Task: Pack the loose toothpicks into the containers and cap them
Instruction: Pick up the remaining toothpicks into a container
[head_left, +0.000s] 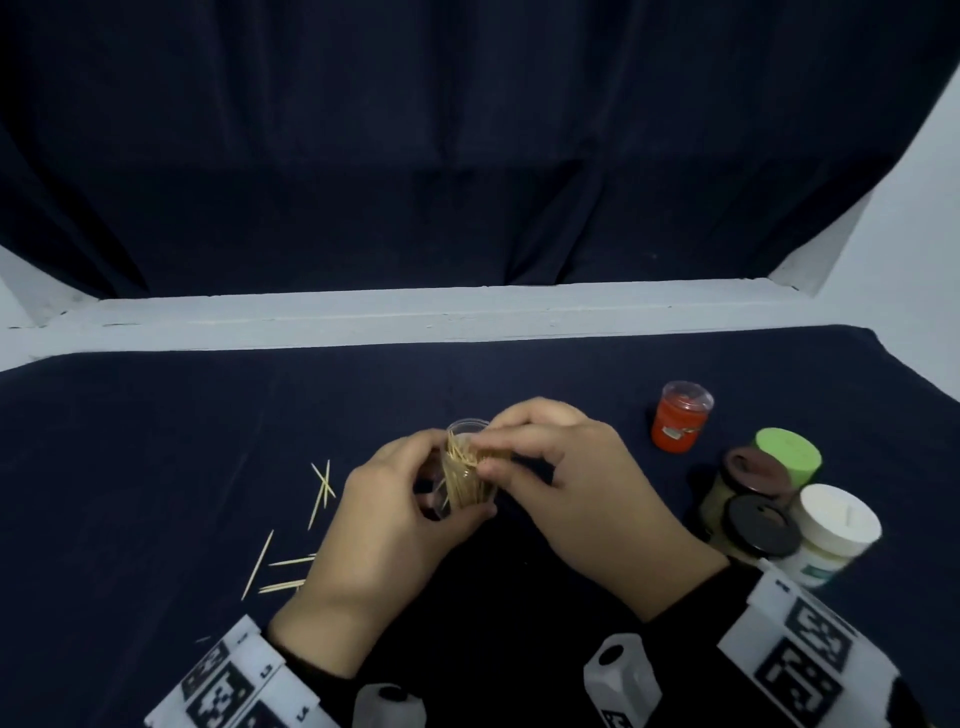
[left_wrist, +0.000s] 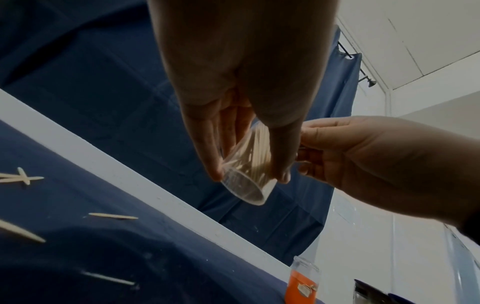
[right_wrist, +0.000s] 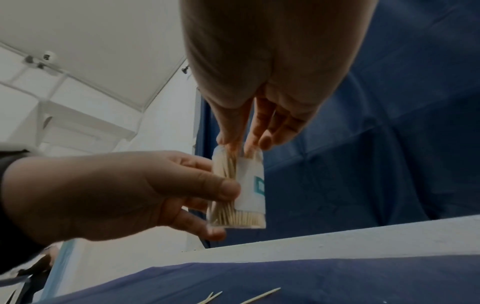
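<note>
The left hand (head_left: 384, 514) holds a clear container (head_left: 465, 475) above the tabletop (head_left: 156, 441), its thumb and fingers curled round the wall. The container is open at the top and packed with toothpicks. The right hand (head_left: 566, 467) is at the mouth of the container and pinches a bundle of toothpicks (head_left: 491, 456) between thumb and fingertips. Left of the container, loose toothpicks (head_left: 291, 545) lie scattered on the dark cloth. Right of the container stands a red capped container (head_left: 679, 415), and further right a close group of four capped containers (head_left: 784, 499).
</note>
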